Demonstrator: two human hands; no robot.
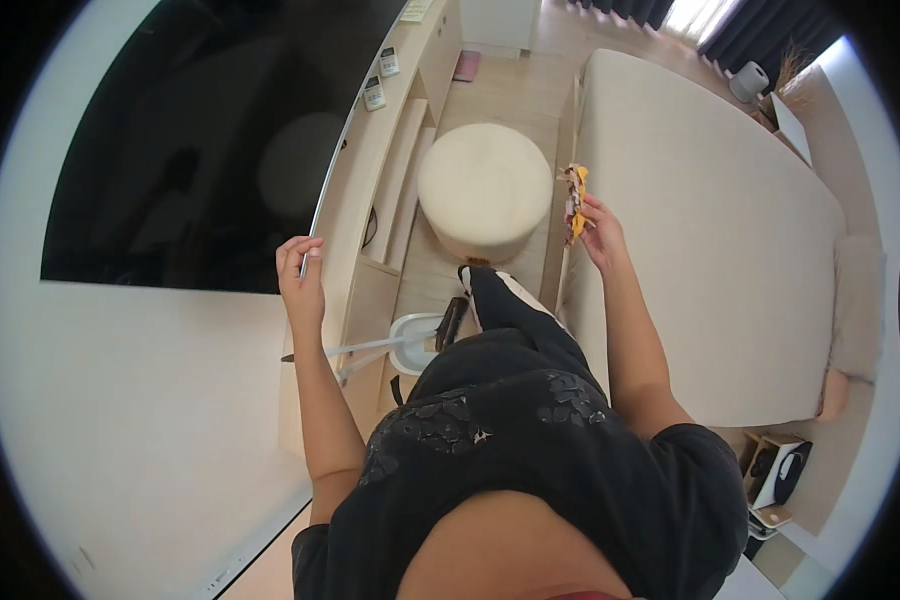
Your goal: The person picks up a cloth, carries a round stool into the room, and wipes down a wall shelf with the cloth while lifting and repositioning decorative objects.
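Observation:
My left hand [301,277] is at the lower right corner of a large black television [205,150], its fingers curled round the thin silvery edge. On the other side, my right hand [603,232] pinches a small crumpled item [575,205] with yellow, brown and whitish parts; what it is cannot be made out. That item hangs over the near edge of the bed [710,230], to the right of a round cream pouf [485,185].
A long wooden cabinet [355,190] runs beside the television, with two small white items on top. Near my legs, a dark brush [451,323] lies over a pale dustpan [410,357]. A grey cylinder [748,82] stands beyond the bed.

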